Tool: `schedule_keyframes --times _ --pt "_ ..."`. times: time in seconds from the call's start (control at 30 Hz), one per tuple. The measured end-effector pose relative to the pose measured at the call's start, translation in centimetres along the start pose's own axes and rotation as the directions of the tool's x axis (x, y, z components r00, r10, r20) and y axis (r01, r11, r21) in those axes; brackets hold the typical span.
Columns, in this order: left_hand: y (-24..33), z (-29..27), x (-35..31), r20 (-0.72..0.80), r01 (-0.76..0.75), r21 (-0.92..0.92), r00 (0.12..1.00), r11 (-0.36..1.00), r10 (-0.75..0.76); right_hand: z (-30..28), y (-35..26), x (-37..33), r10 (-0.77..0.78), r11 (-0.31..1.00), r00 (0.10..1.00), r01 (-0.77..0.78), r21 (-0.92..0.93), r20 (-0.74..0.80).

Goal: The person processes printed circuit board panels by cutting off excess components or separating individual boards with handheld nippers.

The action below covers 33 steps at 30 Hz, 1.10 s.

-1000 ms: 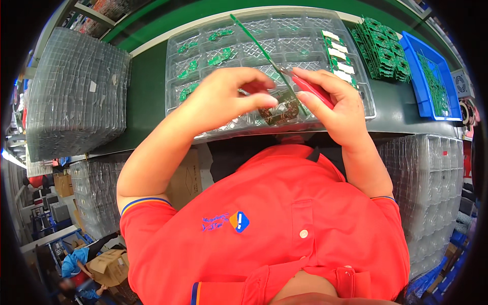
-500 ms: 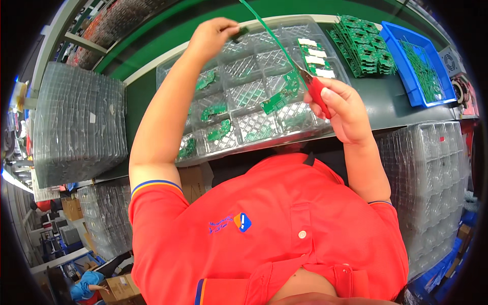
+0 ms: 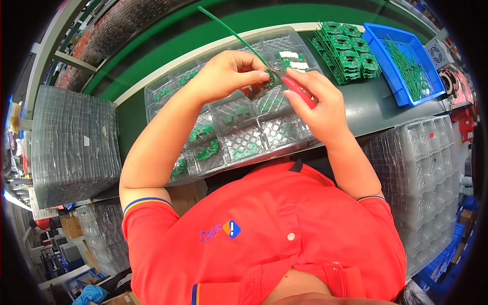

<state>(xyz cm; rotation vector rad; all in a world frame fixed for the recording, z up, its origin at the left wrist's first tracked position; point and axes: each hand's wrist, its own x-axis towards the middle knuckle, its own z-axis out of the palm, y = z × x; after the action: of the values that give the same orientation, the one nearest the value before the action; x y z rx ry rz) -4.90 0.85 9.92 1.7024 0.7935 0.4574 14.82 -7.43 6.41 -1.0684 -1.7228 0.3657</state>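
Note:
My right hand [image 3: 324, 104] is closed around red-handled cutters [image 3: 301, 92]. Their metal jaws meet the lower end of a thin green strip [image 3: 229, 29], which slants up to the left. Close beside the jaws, my left hand [image 3: 223, 76] pinches a small circuit board [image 3: 263, 86], partly hidden by the fingers. Beneath both hands lies a clear plastic tray [image 3: 239, 163] divided into compartments. Several of these hold green circuit boards [image 3: 207, 150]. Boards with white blocks [image 3: 296, 65] sit at the tray's far right.
Right of the tray stands a stack of green board panels [image 3: 351, 53], then a blue bin [image 3: 404, 96] of green strips. Stacked clear trays rise at the left [image 3: 76, 147] and the near right [image 3: 422, 178]. A metal frame [image 3: 76, 62] borders the far left.
My left hand has come from the tray's far side to the cutters. The cutters and strip have shifted left, and the larger board piece hanging at the jaws no longer shows.

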Motion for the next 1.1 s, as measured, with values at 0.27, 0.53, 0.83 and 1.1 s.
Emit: schedule_keyframes --times 0.27,0.53,0.83,1.1 --pt "-4.9 -5.5 0.6 -0.267 0.318 0.628 0.945 0.711 -0.187 -3.5 2.7 0.2 0.126 0.992 0.991 -0.127 -0.011 -0.048" --pt "-3.6 -1.1 5.3 -0.115 -0.110 0.899 0.875 0.424 0.471 -16.5 12.9 0.1 0.700 0.524 0.646 -0.178 0.833 -0.303" --pt "-4.1 -0.9 10.9 0.350 -0.396 0.918 0.844 0.032 0.405 -16.2 12.6 -3.9 0.674 0.337 0.735 -0.220 0.915 -0.072" --pt "-3.3 -1.0 11.9 0.474 -0.475 0.874 0.794 -0.097 0.380 -14.0 10.7 -3.3 0.608 0.321 0.794 -0.252 0.913 0.006"
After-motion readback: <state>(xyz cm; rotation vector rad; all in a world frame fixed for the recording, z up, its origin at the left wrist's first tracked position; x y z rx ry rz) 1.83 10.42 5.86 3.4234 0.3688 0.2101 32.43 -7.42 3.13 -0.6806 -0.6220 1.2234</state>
